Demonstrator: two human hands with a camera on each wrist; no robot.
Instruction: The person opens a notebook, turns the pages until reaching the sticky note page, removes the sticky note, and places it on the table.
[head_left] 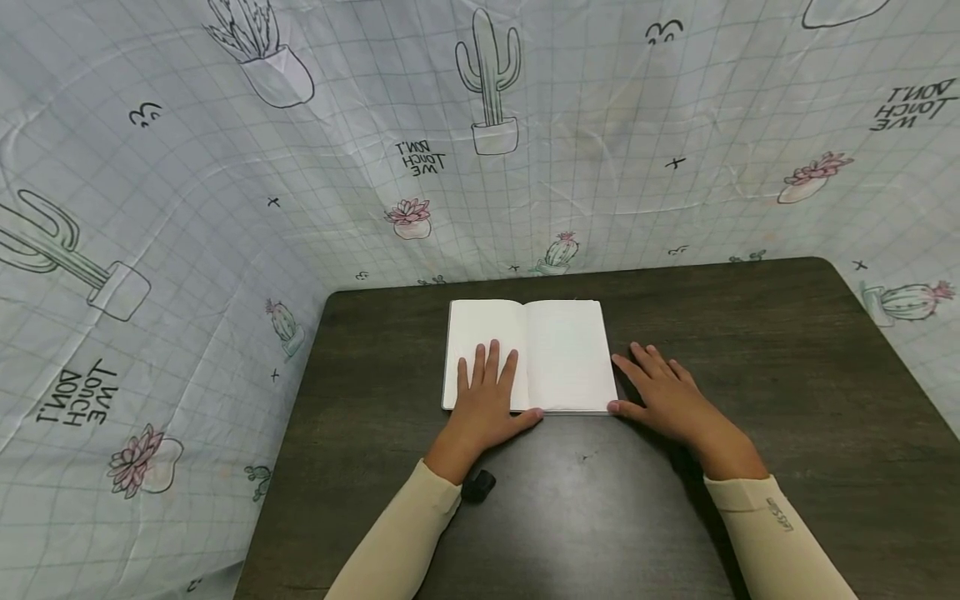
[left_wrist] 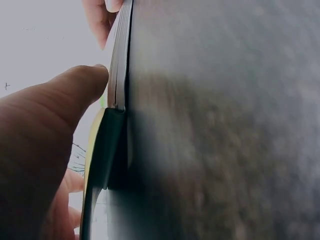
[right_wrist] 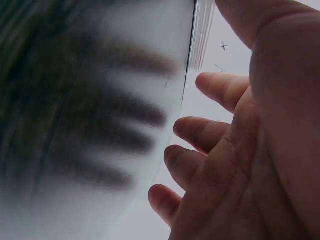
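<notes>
On my feed I see the book (head_left: 572, 358) lying open, white pages up, near the back of the dark worktop (head_left: 585, 508). The left hand (head_left: 486, 408) rests across its left half, that grip apart with fingers spread. The right hand (head_left: 670, 404) sits just beside the right edge, grip also apart, thumb at the near corner; I cannot tell whether it touches.

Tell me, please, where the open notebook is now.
In the head view, the open notebook lies on the dark table near the far edge, the left grip on its left page, the right grip beside its right edge.
</notes>
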